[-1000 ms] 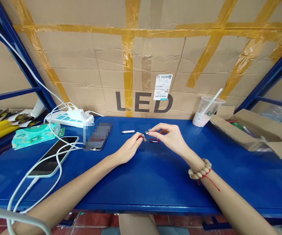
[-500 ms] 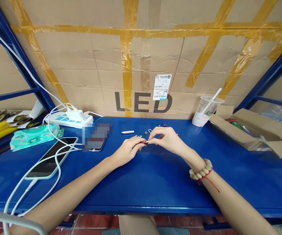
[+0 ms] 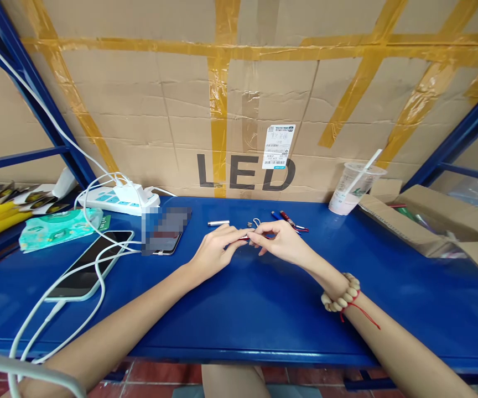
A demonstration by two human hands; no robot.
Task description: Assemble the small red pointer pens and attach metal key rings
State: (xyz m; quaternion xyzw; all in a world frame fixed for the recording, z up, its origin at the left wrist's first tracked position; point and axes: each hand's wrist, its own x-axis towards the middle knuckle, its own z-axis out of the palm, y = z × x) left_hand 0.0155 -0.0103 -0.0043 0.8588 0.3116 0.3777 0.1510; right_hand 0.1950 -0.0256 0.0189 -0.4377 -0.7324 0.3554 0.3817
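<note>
My left hand (image 3: 209, 251) is closed at the fingertips on a slim red metal tube (image 3: 244, 238), just over the blue table. Reaching in from the other side, my right hand (image 3: 282, 242) pinches the tube's right end, and its fingers hide most of that part. Behind the left fingers lies a short silver tube (image 3: 218, 223). A tiny metal piece (image 3: 249, 225) and a small silver clip (image 3: 256, 221) rest just beyond the fingertips. Past my right hand, a blue pen-like tube (image 3: 277, 215) and a red pen-like tube (image 3: 287, 218) lie together.
Two phones, a dark one (image 3: 168, 232) and a light-edged one (image 3: 92, 268), lie left under white cables near a power strip (image 3: 98, 200) and a green tissue pack (image 3: 58, 229). A plastic cup (image 3: 353, 190) and an open carton (image 3: 400, 229) stand right. Cardboard (image 3: 181, 110) rises behind.
My right hand has turned and lowered slightly, its fingers now curled closer around the tube's end. The blue and red tubes behind it show more fully. The view has shifted slightly.
</note>
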